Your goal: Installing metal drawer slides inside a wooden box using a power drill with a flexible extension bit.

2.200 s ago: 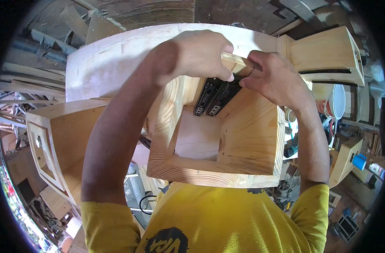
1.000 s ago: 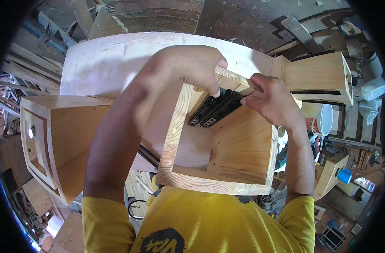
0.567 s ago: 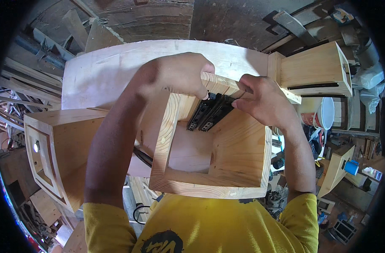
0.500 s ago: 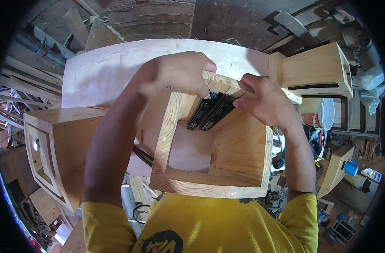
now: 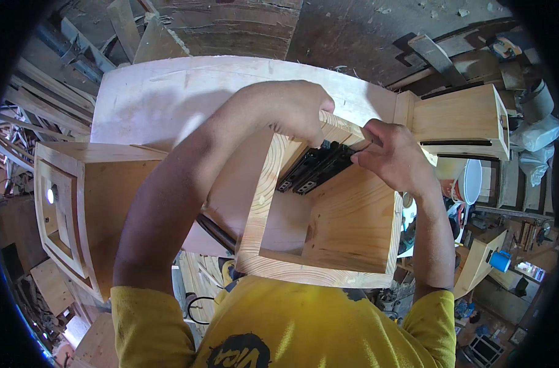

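A pale pine box [image 5: 353, 230] with an open top stands on the bench close to my chest. Inside it, against the far wall, a pair of black metal drawer slides [image 5: 316, 168] lie side by side. My left hand [image 5: 298, 110] reaches across from the left and is closed over the far wall, its fingertips at the upper end of the slides. On the far right corner of the box, my right hand [image 5: 397, 154] is curled over the rim, with the thumb inside near the slides. The undersides of both hands are hidden.
The box rests on a white workbench top [image 5: 163, 92]. A wooden drawer [image 5: 117, 208] stands at the left, another wooden drawer [image 5: 457, 116] at the far right. A white bucket [image 5: 471, 181] and a blue cup [image 5: 500, 261] are at the right. Timber scraps [image 5: 40, 92] lie at the left.
In the picture, the box and both hands sit slightly farther right, and the box looks a little turned. Both hands keep their hold on the far wall.
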Demonstrator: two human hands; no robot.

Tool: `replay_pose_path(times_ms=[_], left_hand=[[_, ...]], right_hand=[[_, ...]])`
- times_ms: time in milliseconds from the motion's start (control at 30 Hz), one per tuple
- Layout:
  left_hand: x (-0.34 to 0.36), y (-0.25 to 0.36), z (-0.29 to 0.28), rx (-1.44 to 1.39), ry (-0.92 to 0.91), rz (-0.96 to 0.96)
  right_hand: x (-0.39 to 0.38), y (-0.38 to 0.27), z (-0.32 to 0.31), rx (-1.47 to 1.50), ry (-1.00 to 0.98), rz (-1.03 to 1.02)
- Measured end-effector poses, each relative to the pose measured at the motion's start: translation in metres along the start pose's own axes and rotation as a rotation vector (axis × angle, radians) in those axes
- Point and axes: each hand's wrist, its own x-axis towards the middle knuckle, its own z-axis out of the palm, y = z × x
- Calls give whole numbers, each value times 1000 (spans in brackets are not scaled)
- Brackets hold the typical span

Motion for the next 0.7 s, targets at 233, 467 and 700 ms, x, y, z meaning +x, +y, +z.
replay_pose_path(times_ms=[233,467,700], left_hand=[[-1,-19,-4,-236,-67,58],[-14,0,-3,68,78,23],[-7,25,11,344,79,-173]], right_hand=[[2,-7,-4,-22,-85,73],[5,0,-4,-19,-62,37],[7,2,-2,-64,-72,-4]])
